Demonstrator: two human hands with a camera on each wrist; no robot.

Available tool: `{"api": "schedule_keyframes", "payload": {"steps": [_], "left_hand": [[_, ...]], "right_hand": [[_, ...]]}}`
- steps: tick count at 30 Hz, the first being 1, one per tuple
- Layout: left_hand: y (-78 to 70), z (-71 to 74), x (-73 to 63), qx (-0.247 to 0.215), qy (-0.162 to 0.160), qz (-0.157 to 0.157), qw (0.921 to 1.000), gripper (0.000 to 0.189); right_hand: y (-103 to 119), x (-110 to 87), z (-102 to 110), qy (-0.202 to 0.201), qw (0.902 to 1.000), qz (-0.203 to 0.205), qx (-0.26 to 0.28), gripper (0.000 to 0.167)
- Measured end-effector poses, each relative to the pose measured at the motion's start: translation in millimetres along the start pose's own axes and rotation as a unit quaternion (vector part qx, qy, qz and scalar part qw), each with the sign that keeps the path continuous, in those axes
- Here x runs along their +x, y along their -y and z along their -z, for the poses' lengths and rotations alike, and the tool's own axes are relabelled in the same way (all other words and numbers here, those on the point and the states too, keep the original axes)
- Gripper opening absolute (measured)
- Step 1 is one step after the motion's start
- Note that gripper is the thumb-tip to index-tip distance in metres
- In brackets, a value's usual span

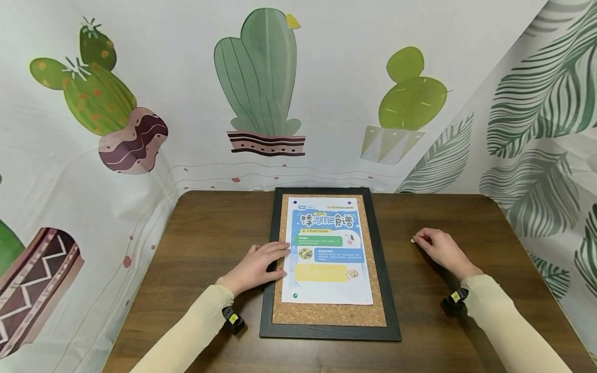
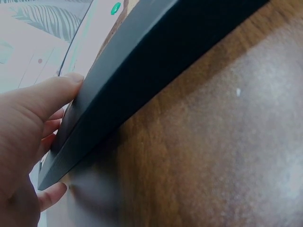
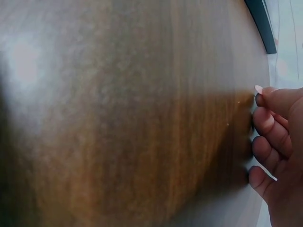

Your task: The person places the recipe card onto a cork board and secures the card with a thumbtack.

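Observation:
A black-framed cork board [image 1: 328, 316] lies on the table with a printed sheet [image 1: 326, 290] on it. Blue [image 1: 295, 202], purple [image 1: 349, 203] and green [image 1: 295, 296] pushpins mark three of the sheet's corners. My left hand [image 1: 258, 265] rests across the board's left frame bar, fingers fairly straight, fingertips at the sheet's left edge. In the left wrist view, its thumb touches the frame [image 2: 111, 80]. Right of the board, my right hand [image 1: 443, 252] pinches a small whitish thing [image 3: 258, 89] between thumb and index finger, low over the table. Its kind is too small to tell.
The brown wooden table [image 1: 210, 223] extends on both sides of the board. Behind it and at the sides hangs a white cloth [image 1: 336, 77] printed with cacti and leaves. Both wrists wear small black cameras [image 1: 233, 319].

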State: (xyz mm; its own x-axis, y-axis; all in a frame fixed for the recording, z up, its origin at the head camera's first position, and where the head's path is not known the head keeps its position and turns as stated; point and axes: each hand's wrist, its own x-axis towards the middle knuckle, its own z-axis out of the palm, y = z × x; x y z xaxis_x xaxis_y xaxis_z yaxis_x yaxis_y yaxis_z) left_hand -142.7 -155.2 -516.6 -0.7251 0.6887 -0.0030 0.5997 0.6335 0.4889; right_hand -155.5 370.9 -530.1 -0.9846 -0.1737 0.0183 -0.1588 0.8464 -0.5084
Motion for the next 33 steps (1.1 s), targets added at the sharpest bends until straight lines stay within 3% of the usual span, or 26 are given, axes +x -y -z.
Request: {"api": "schedule_keyframes", "payload": {"steps": [16,33], "left_hand": [[2.2,-0.7,1.5,-0.006,0.008,0.005,0.9999,0.061],[0.1,1.2,-0.3,-0.001,-0.002,-0.007,1.0,0.059]], "right_hand": [[12,-9.0,2,0.024,0.999,-0.015,0.035,0.013],[32,-21.0,3,0.015,0.9986,0.037,0.036,0.008]]}}
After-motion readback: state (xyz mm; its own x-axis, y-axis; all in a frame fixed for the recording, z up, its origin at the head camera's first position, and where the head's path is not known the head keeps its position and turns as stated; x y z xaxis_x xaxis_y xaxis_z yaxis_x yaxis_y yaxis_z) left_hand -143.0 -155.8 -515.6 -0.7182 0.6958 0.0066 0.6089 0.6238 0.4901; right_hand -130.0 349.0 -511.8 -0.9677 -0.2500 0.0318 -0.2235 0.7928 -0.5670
